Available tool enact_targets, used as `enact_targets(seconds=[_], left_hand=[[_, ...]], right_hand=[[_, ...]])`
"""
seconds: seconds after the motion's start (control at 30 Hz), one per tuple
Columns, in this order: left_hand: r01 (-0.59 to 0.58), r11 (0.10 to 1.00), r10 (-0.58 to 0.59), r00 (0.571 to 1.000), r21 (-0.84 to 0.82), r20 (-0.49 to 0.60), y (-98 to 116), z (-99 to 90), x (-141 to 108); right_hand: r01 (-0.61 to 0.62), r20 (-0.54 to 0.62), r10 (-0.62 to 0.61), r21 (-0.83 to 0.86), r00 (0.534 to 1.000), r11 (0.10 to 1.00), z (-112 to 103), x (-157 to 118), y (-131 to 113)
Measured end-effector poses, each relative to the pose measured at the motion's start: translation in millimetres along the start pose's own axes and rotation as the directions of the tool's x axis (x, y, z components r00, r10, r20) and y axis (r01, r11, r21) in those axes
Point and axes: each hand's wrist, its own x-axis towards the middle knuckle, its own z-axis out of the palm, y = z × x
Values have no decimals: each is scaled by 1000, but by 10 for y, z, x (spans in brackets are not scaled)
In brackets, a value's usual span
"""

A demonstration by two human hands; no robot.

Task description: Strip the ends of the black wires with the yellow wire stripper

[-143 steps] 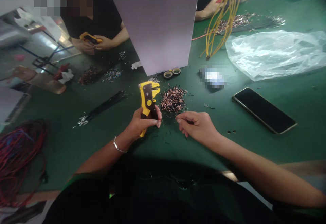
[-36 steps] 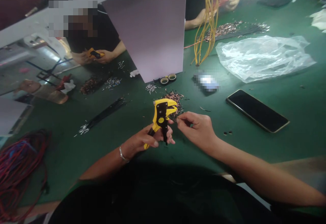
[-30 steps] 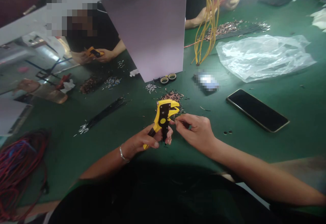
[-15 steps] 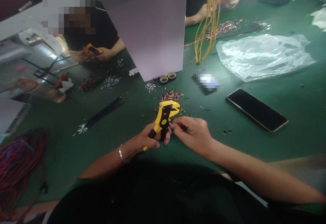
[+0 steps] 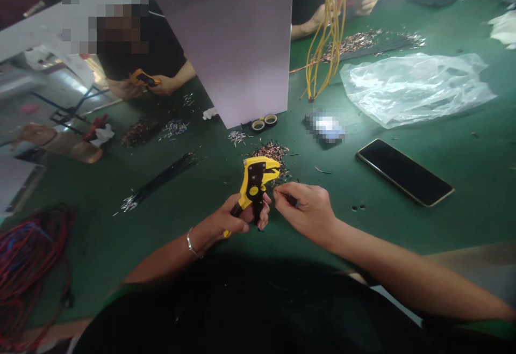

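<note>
My left hand (image 5: 242, 215) is closed round the handles of a yellow and black wire stripper (image 5: 253, 182), whose jaws point up and to the right. Just right of the tool, my right hand (image 5: 306, 206) is pinched, thumb against forefinger; whatever lies between the fingertips is too small to make out. Beyond the stripper's head spreads a heap of copper and black wire scraps (image 5: 272, 151). A bundle of black wires (image 5: 161, 179) with bare silvery ends rests on the green table to the left.
A phone (image 5: 405, 172) lies at right, below a clear plastic bag (image 5: 419, 88). Two tape rolls (image 5: 265, 123) sit by a pale upright panel (image 5: 242, 48). Yellow wires (image 5: 328, 37) hang near one co-worker; another holds a yellow tool (image 5: 144, 78). Coiled red cables (image 5: 32, 262) occupy the left.
The wire stripper in my left hand has shifted slightly left and tilted more upright, a little farther from my right fingertips. My right hand stays pinched in nearly the same place.
</note>
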Motion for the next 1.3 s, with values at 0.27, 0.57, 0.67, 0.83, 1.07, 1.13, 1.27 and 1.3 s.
enact_targets(seconds=[0.27,0.57,0.67,0.83,1.07,1.13,1.27,1.3], left_hand=[[-16,968,12,1000,252,14,84,75,11],[-94,852,112,994,515,-5,50,64,-22],[-106,846,132,991,523,-13,14,43,-37],[-110,834,158,987,541,-42,-40,23,-47],[-63,797,191,970,601,-151,-69,67,-39],[-29,792,181,965,610,-188,-62,76,-36],[31,819,155,949,573,-273,-43,73,-22],[26,842,148,949,538,-279,-40,68,-16]], right_hand=[[-83,94,79,33,992,996,-10,-9,-49],[-36,103,28,71,994,997,-1,-8,-27],[-20,96,14,62,995,998,10,-16,-13],[-39,97,34,53,995,998,35,-39,12],[-77,136,68,64,988,995,70,-45,44],[-106,149,96,59,984,993,81,-41,55],[-165,173,149,83,974,983,73,-22,70],[-182,177,163,96,971,979,64,-14,74]])
